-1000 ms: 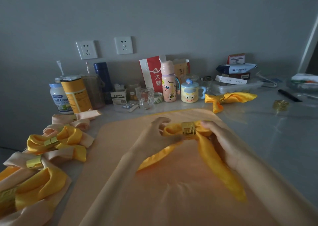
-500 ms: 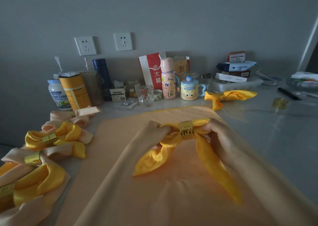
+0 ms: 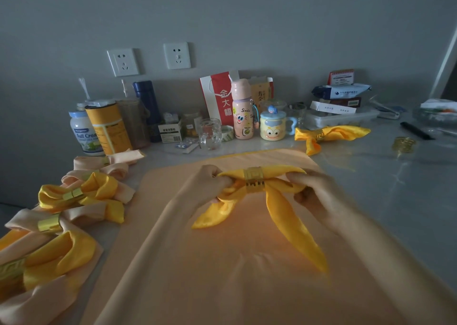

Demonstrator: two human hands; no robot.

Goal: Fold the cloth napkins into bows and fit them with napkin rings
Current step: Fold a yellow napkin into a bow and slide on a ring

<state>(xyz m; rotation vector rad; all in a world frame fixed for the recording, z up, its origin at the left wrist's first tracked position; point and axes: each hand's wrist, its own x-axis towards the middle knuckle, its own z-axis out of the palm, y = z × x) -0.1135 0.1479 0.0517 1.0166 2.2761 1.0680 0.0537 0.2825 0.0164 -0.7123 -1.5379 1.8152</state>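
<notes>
A bright yellow napkin [image 3: 284, 216] folded as a bow lies on a flat peach cloth [image 3: 222, 275] at the table's middle. A gold napkin ring [image 3: 254, 181] sits around its centre. My left hand [image 3: 210, 183] pinches the bow's left loop. My right hand [image 3: 314, 188] grips the right loop. Two pointed tails hang toward me. Several ringed bows, yellow and peach [image 3: 81, 196], are piled at the left. Another yellow ringed napkin [image 3: 329, 134] lies at the back right. Loose gold rings [image 3: 403, 144] sit farther right.
Along the wall stand jars [image 3: 108, 127], a blue flask [image 3: 148, 107], a glass [image 3: 209, 133], a pink bottle [image 3: 243, 112], a cartoon mug [image 3: 273, 127], a red bag [image 3: 217, 97] and stacked boxes [image 3: 341, 107]. A black pen [image 3: 415, 130] lies far right on the grey table [image 3: 395, 201].
Both hands pulled the bow's loops outward, so the bow spread wider. The left tail swung out and now lies flatter on the peach cloth.
</notes>
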